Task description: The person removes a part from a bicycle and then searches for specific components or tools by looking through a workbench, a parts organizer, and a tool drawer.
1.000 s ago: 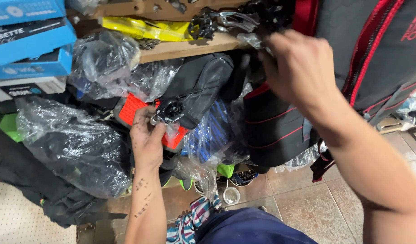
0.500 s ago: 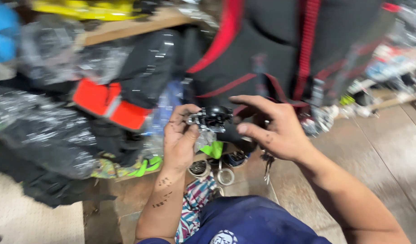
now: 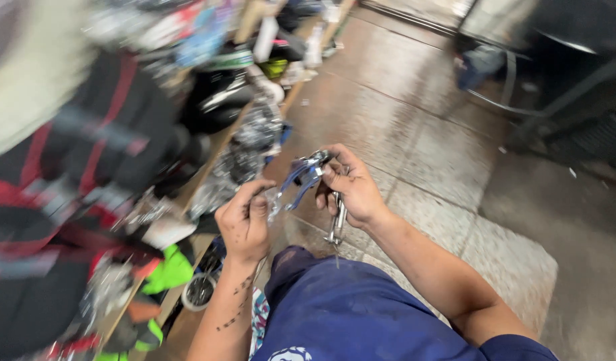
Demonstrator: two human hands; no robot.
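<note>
Near the centre of the head view, the person's two bare hands meet over a small shiny metal part point(image 3: 306, 179), a curved chrome piece with a blue tint that looks like a lever or caliper, though blur hides its exact kind. The right hand point(image 3: 351, 190) sits at about 3 o'clock from the part, its fingers curled closed around the upper end, thumb pressed on top; a slim metal piece point(image 3: 336, 224) hangs down from this fist toward 6 o'clock. The left hand point(image 3: 244, 220) lies at about 8 o'clock from the part, fingers bent inward in a loose fist, with thumb and forefinger pinching the lower tip of the part. So both hands grip the same thing, held in the air above the person's blue-clad lap point(image 3: 361, 314).

From 9 to 12 o'clock runs a heavily blurred shelf point(image 3: 218, 150) crowded with goods: black bags with red stripes point(image 3: 87, 154), clear plastic-wrapped items point(image 3: 248, 144), and a bright green item point(image 3: 171, 271) at about 7 o'clock, close to the left forearm. A small wheel-like ring point(image 3: 199, 292) lies just beside it on the floor. The tiled floor point(image 3: 415, 120) stretches from 12 to 4 o'clock, and dark metal-framed furniture point(image 3: 562, 73) stands at about 2 o'clock, well apart from the hands.
</note>
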